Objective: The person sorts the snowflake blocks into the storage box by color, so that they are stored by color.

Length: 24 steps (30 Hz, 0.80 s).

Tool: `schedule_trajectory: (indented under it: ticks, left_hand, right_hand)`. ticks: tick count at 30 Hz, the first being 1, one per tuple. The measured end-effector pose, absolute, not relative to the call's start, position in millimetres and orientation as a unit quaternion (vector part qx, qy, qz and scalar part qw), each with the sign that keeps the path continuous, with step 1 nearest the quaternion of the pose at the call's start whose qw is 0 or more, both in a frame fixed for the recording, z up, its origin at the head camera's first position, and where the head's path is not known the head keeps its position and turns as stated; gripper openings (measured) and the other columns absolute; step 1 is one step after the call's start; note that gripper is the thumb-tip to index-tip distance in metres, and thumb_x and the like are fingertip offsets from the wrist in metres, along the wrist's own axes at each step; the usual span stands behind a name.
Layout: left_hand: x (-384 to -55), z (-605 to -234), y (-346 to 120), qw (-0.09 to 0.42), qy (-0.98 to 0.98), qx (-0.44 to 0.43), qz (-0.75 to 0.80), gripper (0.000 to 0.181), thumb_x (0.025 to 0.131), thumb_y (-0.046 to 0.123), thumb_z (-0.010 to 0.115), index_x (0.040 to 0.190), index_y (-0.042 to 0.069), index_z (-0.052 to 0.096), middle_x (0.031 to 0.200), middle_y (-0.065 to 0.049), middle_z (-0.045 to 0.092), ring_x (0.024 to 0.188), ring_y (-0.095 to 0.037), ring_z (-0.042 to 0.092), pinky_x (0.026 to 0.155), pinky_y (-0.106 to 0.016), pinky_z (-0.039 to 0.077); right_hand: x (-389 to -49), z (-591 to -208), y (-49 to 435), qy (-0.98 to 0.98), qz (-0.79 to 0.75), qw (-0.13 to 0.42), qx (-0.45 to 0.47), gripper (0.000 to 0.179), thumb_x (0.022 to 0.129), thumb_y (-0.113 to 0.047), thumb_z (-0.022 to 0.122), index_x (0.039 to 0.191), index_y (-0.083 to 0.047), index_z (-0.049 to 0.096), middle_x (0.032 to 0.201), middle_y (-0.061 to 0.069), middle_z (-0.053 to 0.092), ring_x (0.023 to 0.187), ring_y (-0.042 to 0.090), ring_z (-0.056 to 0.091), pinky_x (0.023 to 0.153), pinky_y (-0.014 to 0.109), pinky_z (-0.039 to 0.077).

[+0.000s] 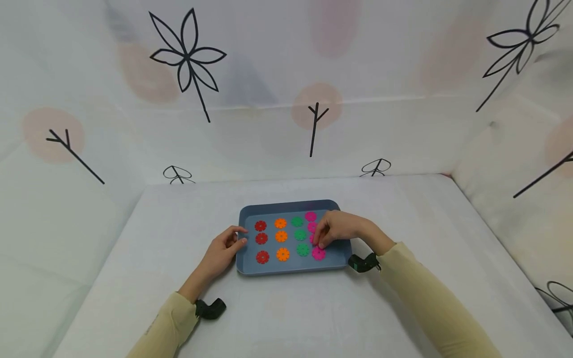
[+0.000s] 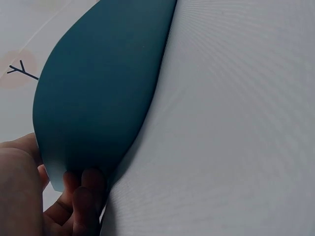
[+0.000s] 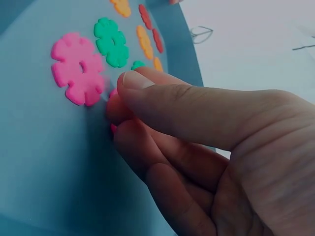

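Note:
A blue-grey tray (image 1: 293,268) holds flower-shaped plastic discs in red, orange, green and pink columns. At its left end, my left hand (image 1: 222,250) grips the rim; the left wrist view shows curled fingers (image 2: 86,196) against the tray's outer wall (image 2: 98,88). My right hand (image 1: 335,228) is over the pink column with thumb and fingers bent together. Between its fingertips in the right wrist view, a mostly hidden pink disc (image 3: 113,128) shows at the edges. Nearest to that hand lies another pink disc (image 1: 319,253), flat on the tray.
Red discs (image 1: 261,238) lie at the left, then orange discs (image 1: 281,236) and green discs (image 1: 300,234). A white cloth (image 1: 277,313) covers the table under the tray. Printed fabric walls (image 1: 255,139) stand behind and at both sides.

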<state>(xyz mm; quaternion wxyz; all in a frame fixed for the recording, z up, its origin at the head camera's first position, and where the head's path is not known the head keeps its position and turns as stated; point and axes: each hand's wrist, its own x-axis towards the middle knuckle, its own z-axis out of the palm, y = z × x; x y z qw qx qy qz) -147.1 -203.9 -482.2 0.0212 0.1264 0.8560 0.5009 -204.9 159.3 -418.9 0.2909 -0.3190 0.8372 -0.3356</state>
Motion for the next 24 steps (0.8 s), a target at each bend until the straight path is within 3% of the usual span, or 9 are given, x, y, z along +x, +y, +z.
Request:
schedule_trajectory:
  ticks: [12,18,24]
  left_hand:
    - [-147.5,-480.7,-203.5,0.022,0.854,0.13,0.503,0.025,0.098,0.025,0.065,0.122,0.016,0.065,0.081,-0.004,0.048,0.063,-0.016,0.044,0.059,-0.026,0.035]
    - [-147.2,-477.7,-206.7,0.033,0.841,0.111,0.529,0.025,0.099,0.021,0.065,0.122,0.012,0.066,0.085,-0.007,0.051,0.06,-0.014,0.044,0.058,-0.024,0.038]
    - [-148.1,-464.2,-208.4,0.026,0.829,0.101,0.55,0.027,0.1,0.021,0.062,0.124,0.007,0.065,0.086,-0.011,0.055,0.065,-0.027,0.057,0.057,-0.028,0.048]
  right_hand:
    - [-209.3,-421.8,167.8,0.826,-0.37,0.273,-0.326,0.008,0.086,-0.011,0.077,0.094,-0.012,0.08,0.086,-0.004,0.073,0.079,0.015,0.065,0.075,0.03,0.051]
    - [-213.4,-425.2,173.4,0.802,-0.451,0.251,-0.299,0.016,0.088,-0.012,0.076,0.102,-0.003,0.077,0.094,0.003,0.073,0.083,0.02,0.065,0.077,0.033,0.051]
    - [-210.8,-420.4,178.3,0.789,-0.531,0.198,-0.237,0.026,0.092,-0.013,0.072,0.111,0.004,0.072,0.106,0.014,0.071,0.093,0.025,0.064,0.083,0.035,0.051]
